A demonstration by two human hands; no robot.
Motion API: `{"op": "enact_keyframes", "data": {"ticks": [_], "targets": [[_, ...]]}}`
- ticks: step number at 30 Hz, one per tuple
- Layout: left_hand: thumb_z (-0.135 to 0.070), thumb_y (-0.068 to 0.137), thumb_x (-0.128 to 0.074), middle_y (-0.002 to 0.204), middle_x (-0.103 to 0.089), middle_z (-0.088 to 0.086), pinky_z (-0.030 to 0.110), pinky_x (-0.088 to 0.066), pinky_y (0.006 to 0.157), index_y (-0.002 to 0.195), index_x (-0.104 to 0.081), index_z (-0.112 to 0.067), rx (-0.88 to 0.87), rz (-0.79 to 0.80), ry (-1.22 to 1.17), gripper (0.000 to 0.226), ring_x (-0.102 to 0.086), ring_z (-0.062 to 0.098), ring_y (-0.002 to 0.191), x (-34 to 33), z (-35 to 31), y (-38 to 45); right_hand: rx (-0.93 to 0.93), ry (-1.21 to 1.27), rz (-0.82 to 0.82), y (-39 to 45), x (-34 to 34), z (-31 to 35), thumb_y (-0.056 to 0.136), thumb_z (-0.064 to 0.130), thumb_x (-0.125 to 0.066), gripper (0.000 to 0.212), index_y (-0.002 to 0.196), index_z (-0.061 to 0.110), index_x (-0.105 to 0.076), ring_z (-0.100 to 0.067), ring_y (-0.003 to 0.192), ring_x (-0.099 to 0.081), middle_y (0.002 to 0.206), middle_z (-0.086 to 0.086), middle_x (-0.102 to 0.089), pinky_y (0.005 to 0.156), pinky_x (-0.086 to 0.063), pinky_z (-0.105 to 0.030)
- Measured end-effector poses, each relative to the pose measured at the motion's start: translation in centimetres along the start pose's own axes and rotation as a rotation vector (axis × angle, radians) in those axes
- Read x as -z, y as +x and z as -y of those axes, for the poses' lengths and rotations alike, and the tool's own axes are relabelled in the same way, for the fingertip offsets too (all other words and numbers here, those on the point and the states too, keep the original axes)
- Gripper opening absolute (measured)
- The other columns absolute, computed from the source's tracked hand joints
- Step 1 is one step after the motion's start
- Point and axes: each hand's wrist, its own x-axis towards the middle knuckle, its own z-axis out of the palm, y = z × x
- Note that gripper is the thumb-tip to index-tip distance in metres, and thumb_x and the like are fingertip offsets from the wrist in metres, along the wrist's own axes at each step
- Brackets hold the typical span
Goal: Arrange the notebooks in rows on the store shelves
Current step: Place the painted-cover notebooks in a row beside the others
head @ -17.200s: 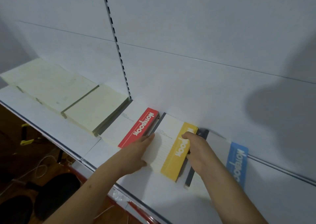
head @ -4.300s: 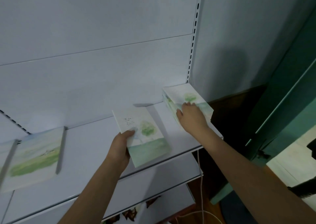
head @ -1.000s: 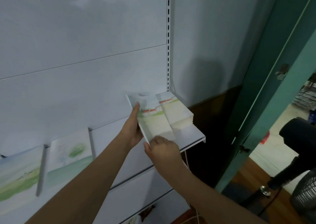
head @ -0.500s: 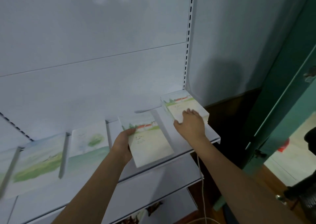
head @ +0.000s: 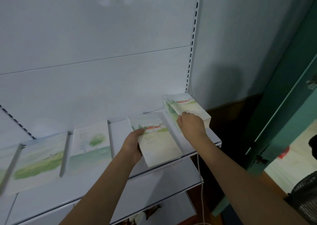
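Note:
A notebook with a red-roofed house on its cover (head: 158,144) lies flat on the white shelf (head: 197,149), and my left hand (head: 133,145) grips its left edge. My right hand (head: 192,127) rests, fingers curled, on the front left corner of a stack of the same notebooks (head: 187,107) at the shelf's right end. To the left lie a notebook with a green tree (head: 90,142) and another with a green meadow (head: 38,159), set in a row with grey dividers (head: 64,156) between them.
A lower white shelf (head: 154,187) juts out beneath. A slotted upright (head: 193,37) runs up the back panel. A white cable (head: 201,190) hangs at the shelf's right end. A teal door frame (head: 283,104) and a black fan (head: 303,197) stand to the right.
My left hand has slid the house notebook a little left and settled it flat beside the tree notebook. My right hand has moved onto the stack's front left corner.

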Motion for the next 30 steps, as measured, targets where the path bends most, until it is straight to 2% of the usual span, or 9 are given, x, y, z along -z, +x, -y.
{"op": "enact_keyframes", "data": {"ticks": [3,5,7,10,13,17,21,25,30], "targets": [[-0.035,0.100,-0.052,0.105,-0.071,0.021,0.044,-0.054,0.081,0.107,-0.065,-0.008,-0.027,0.068,-0.108,0.030,-0.068,0.035,0.092,-0.3,-0.1,-0.1,0.045,-0.001,-0.192,-1.6,1.5,-0.1,0.055,-0.002,-0.086,0.034,0.071,0.007,-0.058,-0.017,0.035,-0.051,0.049,-0.004,-0.053,0.036,-0.027,-0.019],[-0.057,0.096,-0.047,0.114,-0.071,0.021,0.046,-0.053,0.089,0.118,-0.066,-0.011,-0.026,0.161,-0.150,0.054,-0.067,0.037,0.106,-0.6,-0.2,0.1,0.141,0.108,-0.368,-4.1,2.3,1.9,0.065,0.009,-0.083,0.025,0.070,0.011,-0.058,-0.015,0.031,-0.048,0.045,0.000,-0.049,0.033,-0.029,-0.018],[-0.059,0.095,-0.049,0.118,-0.070,0.019,0.046,-0.053,0.092,0.123,-0.065,-0.011,-0.051,0.186,-0.138,0.058,-0.066,0.035,0.112,-0.5,0.0,0.1,0.283,0.347,-0.360,-7.3,2.5,4.6,0.092,0.033,-0.059,0.022,0.081,0.015,-0.064,-0.016,0.047,-0.060,0.059,0.001,-0.062,0.039,-0.041,-0.025],[-0.014,0.096,-0.058,0.118,-0.068,0.023,0.043,-0.058,0.086,0.128,-0.060,0.001,-0.135,0.032,-0.094,0.035,-0.068,0.038,0.104,0.7,0.6,0.3,0.395,0.508,-0.024,-9.9,3.0,6.7,0.096,0.067,-0.014,0.072,0.113,0.020,-0.066,-0.012,0.101,-0.063,0.113,0.004,-0.069,0.080,-0.052,-0.030],[0.000,0.090,-0.059,0.115,-0.070,0.021,0.039,-0.061,0.076,0.125,-0.061,-0.001,-0.169,0.026,-0.055,0.035,-0.071,0.033,0.091,3.0,0.6,-0.2,0.301,0.718,0.138,-8.2,1.3,5.3,0.089,0.076,-0.024,0.081,0.136,0.019,-0.055,-0.015,0.131,-0.046,0.141,0.003,-0.054,0.109,-0.032,-0.025],[-0.006,0.090,-0.065,0.111,-0.073,0.017,0.039,-0.061,0.073,0.121,-0.064,-0.006,-0.107,0.122,0.003,0.031,-0.072,0.032,0.093,5.3,-0.7,-1.9,-0.141,1.085,0.400,-4.5,0.7,5.4,0.092,0.056,-0.053,0.071,0.150,0.019,-0.034,-0.017,0.129,-0.047,0.146,0.002,-0.044,0.105,-0.038,-0.031],[-0.007,0.090,-0.067,0.109,-0.073,0.017,0.041,-0.060,0.079,0.119,-0.064,-0.005,-0.137,0.026,0.112,0.029,-0.071,0.031,0.095,6.3,-0.8,-1.7,-0.354,1.453,0.493,-2.6,-0.7,7.9,0.096,0.032,-0.061,0.034,0.120,0.009,-0.064,-0.023,0.100,-0.065,0.114,-0.004,-0.068,0.092,-0.053,-0.039],[-0.025,0.086,-0.074,0.107,-0.068,-0.001,0.038,-0.058,0.089,0.123,-0.055,-0.018,-0.322,-0.153,0.520,0.042,-0.068,0.021,0.100,7.4,-0.5,-1.7,-0.423,1.449,0.357,0.0,-1.8,10.0,0.097,0.023,-0.059,0.024,0.118,0.011,-0.063,-0.018,0.087,-0.059,0.106,-0.004,-0.065,0.071,-0.046,-0.027],[-0.042,0.081,-0.076,0.120,-0.057,0.001,0.029,-0.050,0.090,0.127,-0.049,-0.013,-0.480,-0.193,1.092,0.061,-0.058,0.021,0.108,8.2,0.2,-1.4,-0.402,1.263,0.477,4.7,-2.6,10.4,0.099,0.020,-0.052,0.029,0.124,0.009,-0.061,-0.029,0.099,-0.061,0.123,-0.016,-0.064,0.087,-0.050,-0.037]]}}
